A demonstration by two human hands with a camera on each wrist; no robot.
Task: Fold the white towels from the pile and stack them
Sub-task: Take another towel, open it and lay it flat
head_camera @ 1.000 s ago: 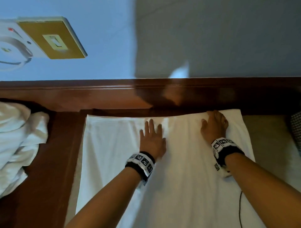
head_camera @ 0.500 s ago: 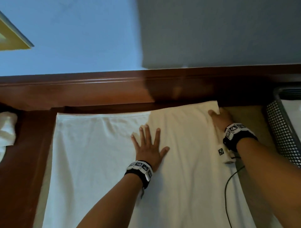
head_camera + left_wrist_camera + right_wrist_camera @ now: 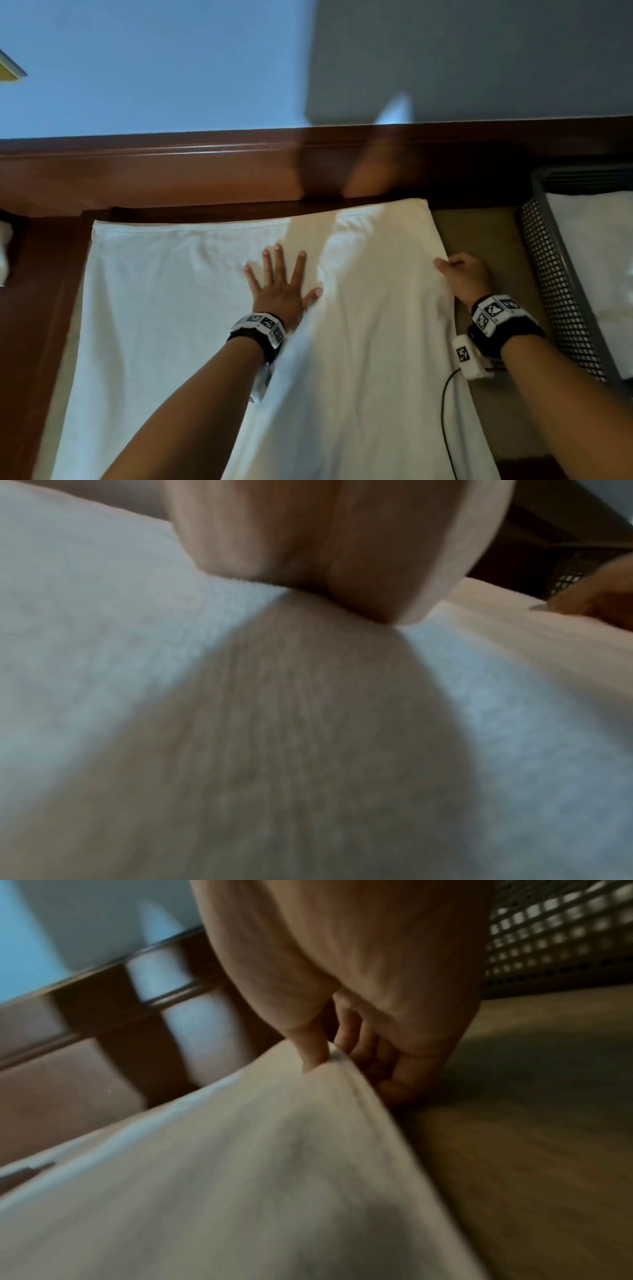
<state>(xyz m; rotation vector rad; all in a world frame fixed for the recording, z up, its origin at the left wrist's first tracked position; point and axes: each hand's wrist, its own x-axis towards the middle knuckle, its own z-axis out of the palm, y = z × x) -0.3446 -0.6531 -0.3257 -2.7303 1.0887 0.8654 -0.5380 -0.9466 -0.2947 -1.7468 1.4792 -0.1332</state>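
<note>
1 large white cloth towel (image 3: pixel 178 308) lies spread on the tan surface (image 3: pixel 479 236). The left hand (image 3: pixel 281 291) presses it flat, fingers splayed; the right hand (image 3: pixel 462 274) pinches its right edge beside 1 dark mesh basket (image 3: pixel 555 291).

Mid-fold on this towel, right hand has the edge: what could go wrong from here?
1. The right hand pinches the towel only along its right edge, with thumb and fingertips; that edge could slip out mid-fold.
2. The left hand presses flat near the middle; if it lifts early, the fold line may wander.
3. The black cable lies on the towel near the right wrist and could get folded in or snag.
</note>
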